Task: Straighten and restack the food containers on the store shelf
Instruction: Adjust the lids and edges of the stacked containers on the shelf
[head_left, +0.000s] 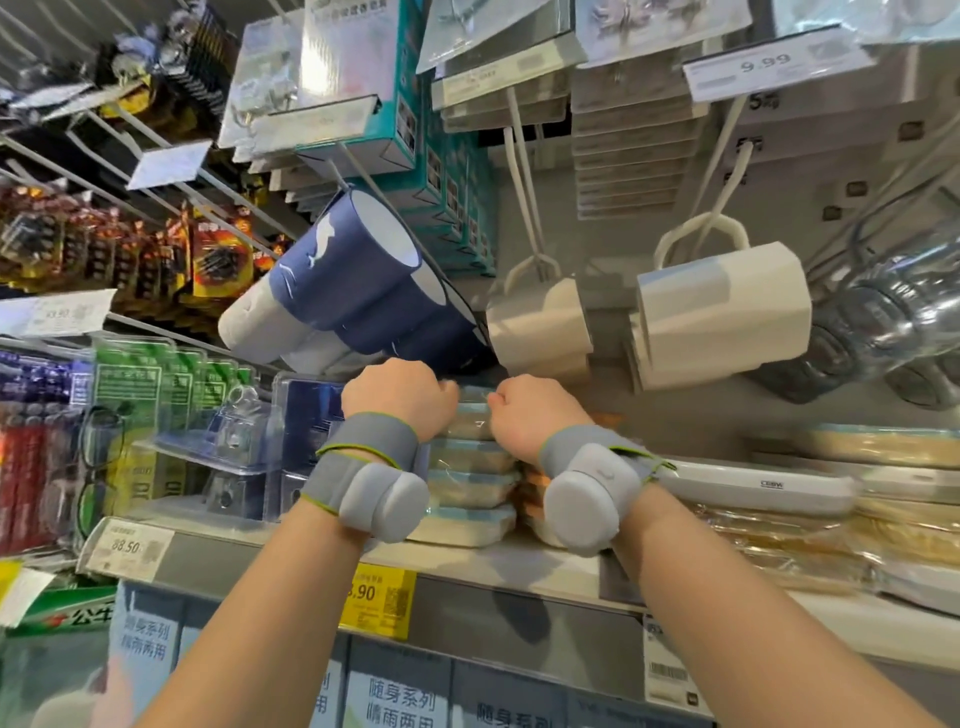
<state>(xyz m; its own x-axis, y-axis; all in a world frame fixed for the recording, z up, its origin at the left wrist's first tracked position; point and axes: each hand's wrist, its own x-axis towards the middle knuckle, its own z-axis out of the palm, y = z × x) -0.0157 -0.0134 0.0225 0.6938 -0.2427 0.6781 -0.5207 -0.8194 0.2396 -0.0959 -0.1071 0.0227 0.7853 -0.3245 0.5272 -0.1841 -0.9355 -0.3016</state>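
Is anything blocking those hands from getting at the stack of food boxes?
Nothing visible does. The left hand and right hand are already at the top of the stack of containers. The hanging mugs sit above, apart.

Two hands (400, 395), five stacked blue-lidded containers (467, 486), two white mugs (722, 312) (hanging), three navy cups (353, 265).
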